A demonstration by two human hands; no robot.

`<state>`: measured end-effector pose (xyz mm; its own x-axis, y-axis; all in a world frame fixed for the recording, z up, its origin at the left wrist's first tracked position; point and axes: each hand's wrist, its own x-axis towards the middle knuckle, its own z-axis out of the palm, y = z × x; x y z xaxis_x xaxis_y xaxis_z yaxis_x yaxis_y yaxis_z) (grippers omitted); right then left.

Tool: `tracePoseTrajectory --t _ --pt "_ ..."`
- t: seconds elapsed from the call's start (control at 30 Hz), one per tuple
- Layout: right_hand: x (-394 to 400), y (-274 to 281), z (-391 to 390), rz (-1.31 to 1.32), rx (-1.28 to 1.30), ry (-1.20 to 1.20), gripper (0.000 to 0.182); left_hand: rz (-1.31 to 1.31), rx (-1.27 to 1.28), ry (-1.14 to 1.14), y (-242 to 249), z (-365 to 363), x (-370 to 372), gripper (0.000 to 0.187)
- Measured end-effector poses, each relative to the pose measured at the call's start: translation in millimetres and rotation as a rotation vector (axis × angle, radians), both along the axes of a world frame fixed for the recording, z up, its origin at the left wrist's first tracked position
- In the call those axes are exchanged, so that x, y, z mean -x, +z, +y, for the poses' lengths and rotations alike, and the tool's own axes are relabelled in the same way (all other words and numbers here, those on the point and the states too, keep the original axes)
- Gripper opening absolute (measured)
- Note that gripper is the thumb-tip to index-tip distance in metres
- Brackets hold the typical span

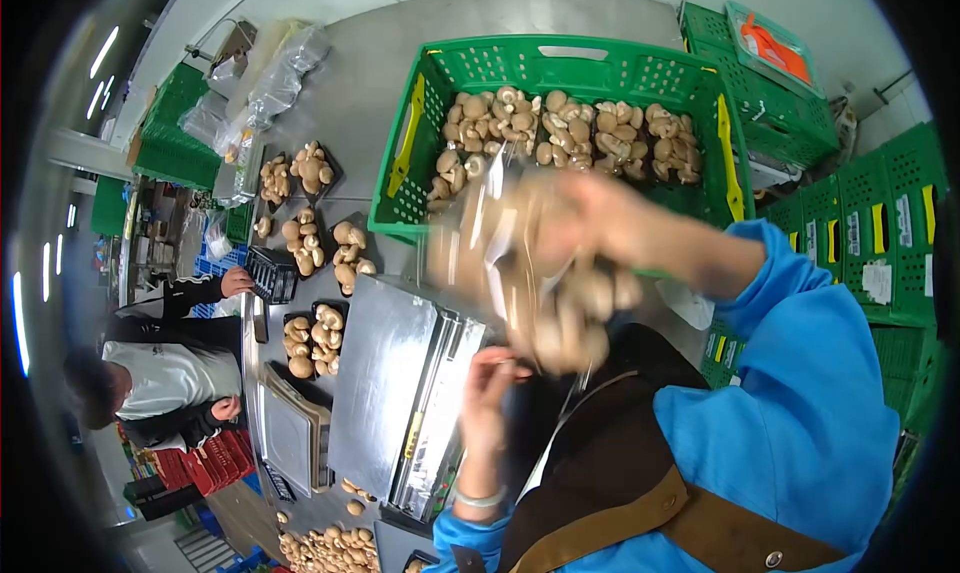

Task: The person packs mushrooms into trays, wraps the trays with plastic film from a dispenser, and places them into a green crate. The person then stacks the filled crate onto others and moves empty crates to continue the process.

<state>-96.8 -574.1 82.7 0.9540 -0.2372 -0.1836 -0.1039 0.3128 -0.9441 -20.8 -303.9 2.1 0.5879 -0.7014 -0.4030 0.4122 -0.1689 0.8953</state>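
My right hand [585, 213] is closed on a clear-film pack of brown mushrooms [560, 293], blurred by motion and raised in front of my apron. Just below the pack is my left hand [487, 398], its fingers loosely curled and apart, fingertips near the pack's lower end. The left hand is beside a metal wrapping machine [385, 373] with a flat steel plate. Behind the pack stands a green crate [570, 53] with yellow handles, holding several trays of mushrooms [568, 128].
Across the table, a person [165, 373] has one hand by a black tray [272, 273]. Filled mushroom trays [315, 338] stand near a scale [288, 433]. Loose mushrooms [330, 550] are heaped at the lower edge. Green crates [870, 233] are stacked at right.
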Motion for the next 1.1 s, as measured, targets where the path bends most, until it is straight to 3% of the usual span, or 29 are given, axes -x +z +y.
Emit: tracePoseTrajectory --t 0.07,0.17,0.33,0.47,0.6,0.67,0.73,0.77,0.87,0.9,0.93,1.0,1.07,1.1 --pt "-18 -27 -68 -0.149 -0.253 -0.208 0.042 -0.104 -0.049 0.178 5 -2 -34 0.007" --pt "-40 -88 -106 -0.043 -0.367 -0.372 0.041 -0.169 -0.073 0.290 6 -11 -64 0.005" --pt "-64 -209 -80 0.216 -0.617 -0.333 0.044 0.168 0.021 0.205 7 -36 -66 0.008" --pt "-90 -244 -57 0.267 -0.436 -0.378 0.066 0.182 -0.039 0.190 -4 -36 -64 0.008" --pt "-77 -239 -75 0.500 -0.250 -0.189 0.072 0.227 -0.064 0.261 -8 -23 -63 0.008" --pt "-64 -201 -86 0.729 0.004 -0.121 0.066 0.255 -0.053 0.308 -7 -8 -62 0.008" --pt "-51 -169 -85 0.681 0.847 -0.033 0.056 0.227 -0.044 0.356 -2 5 -60 0.007" --pt "-46 -166 -81 0.463 1.082 -0.122 0.055 0.204 -0.042 0.384 0 11 -57 0.007" --pt "-81 -153 -66 -0.161 1.717 0.038 0.062 0.187 -0.022 0.413 0 29 -50 0.007" --pt "-97 -165 -58 -0.160 1.724 0.112 0.070 0.196 -0.022 0.404 -2 34 -48 0.007" --pt "-117 -184 -54 -0.121 1.979 0.210 0.070 0.199 -0.026 0.417 -3 41 -47 0.007" --pt "-140 -248 -52 -0.166 1.867 0.167 0.071 0.209 -0.025 0.394 1 54 -46 0.009" --pt "-144 -304 -72 -0.282 2.209 0.118 0.060 0.154 0.005 0.407 2 82 -46 0.011" --pt "-144 -311 -81 -0.264 2.216 0.126 0.057 0.126 0.021 0.420 3 98 -47 0.011"
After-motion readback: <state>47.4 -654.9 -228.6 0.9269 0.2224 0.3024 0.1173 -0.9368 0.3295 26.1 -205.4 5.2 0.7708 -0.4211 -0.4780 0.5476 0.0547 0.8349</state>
